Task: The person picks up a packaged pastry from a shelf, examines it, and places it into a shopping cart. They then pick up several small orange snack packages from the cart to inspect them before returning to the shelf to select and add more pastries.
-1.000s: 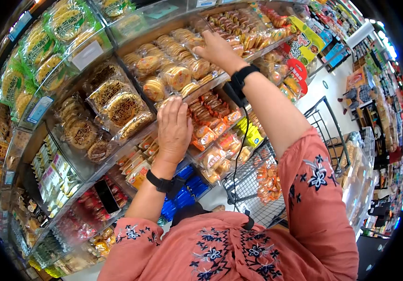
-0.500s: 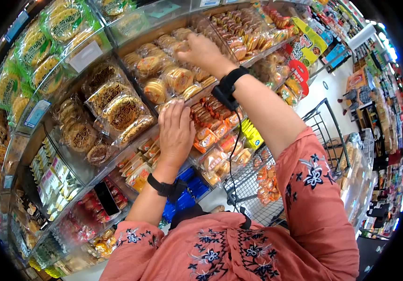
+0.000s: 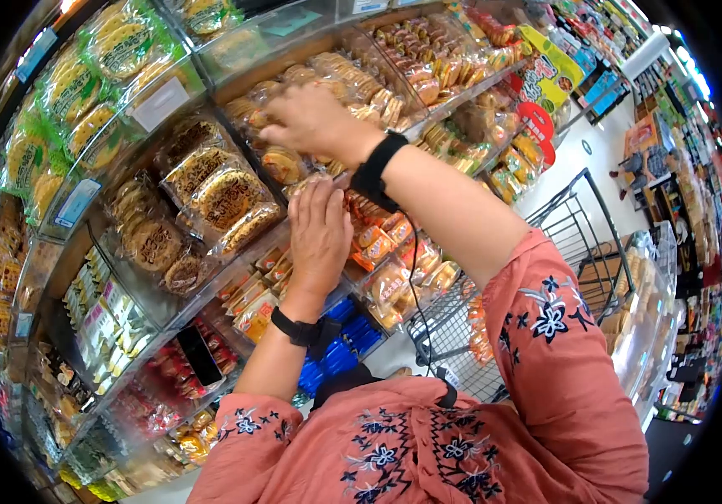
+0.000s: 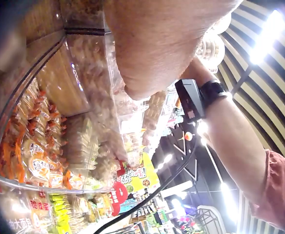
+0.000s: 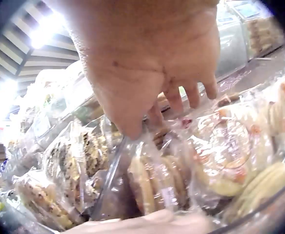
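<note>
We see the right hand [image 3: 311, 122] low over a bin of clear-wrapped biscuit packs [image 3: 282, 165], its fingers extended and slightly apart, the thumb tip against the plastic of one pack (from the right wrist we look straight at the palm). The pack stands just below that hand, beside a clear divider [image 5: 111, 183]. The left hand [image 3: 321, 231] lies flat with fingers straight and side by side, tips on the bin's front edge [image 3: 436, 119]. Across the divider we find seed-topped cakes [image 3: 222, 200]; below the bin, orange-wrapped packets [image 3: 375, 244]. Farther out are a dark phone [image 3: 200, 356], blue packages [image 3: 332, 353] and, near the person's right arm, a wire cart [image 3: 443, 336].
</note>
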